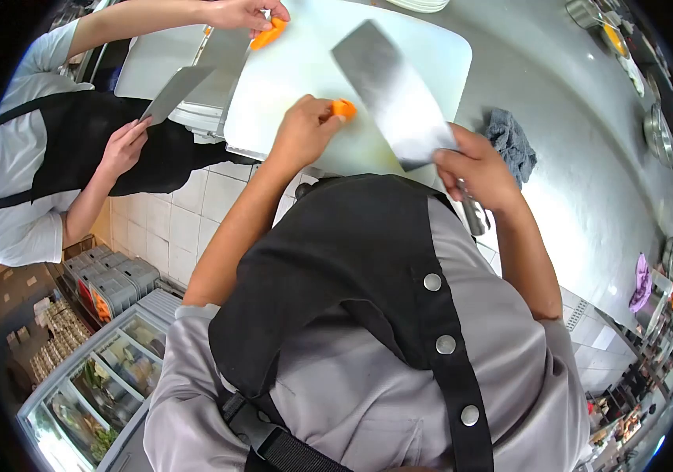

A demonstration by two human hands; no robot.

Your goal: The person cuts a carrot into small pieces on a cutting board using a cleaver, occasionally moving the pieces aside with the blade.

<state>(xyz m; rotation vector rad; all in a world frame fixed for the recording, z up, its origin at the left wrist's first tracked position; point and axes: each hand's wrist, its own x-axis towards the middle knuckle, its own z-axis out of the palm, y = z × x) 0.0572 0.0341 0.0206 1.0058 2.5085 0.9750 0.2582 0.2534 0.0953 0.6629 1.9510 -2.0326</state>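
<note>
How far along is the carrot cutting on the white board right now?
Early, by the look of it. Done: I see no cut slices on the white cutting board. In hand: the left hand pins an orange carrot piece on the board, and the right hand holds the cleaver with its blade above the board. Left: that piece looks uncut. A co-worker's hand holds another carrot piece.

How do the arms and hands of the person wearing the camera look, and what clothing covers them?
Both forearms are bare, and so are the left hand and the right hand: no gloves, rings or watch can be seen. The grey jacket has sleeves ending near the elbows. A black apron lies over it, its strap fastened with round silver studs.
</note>
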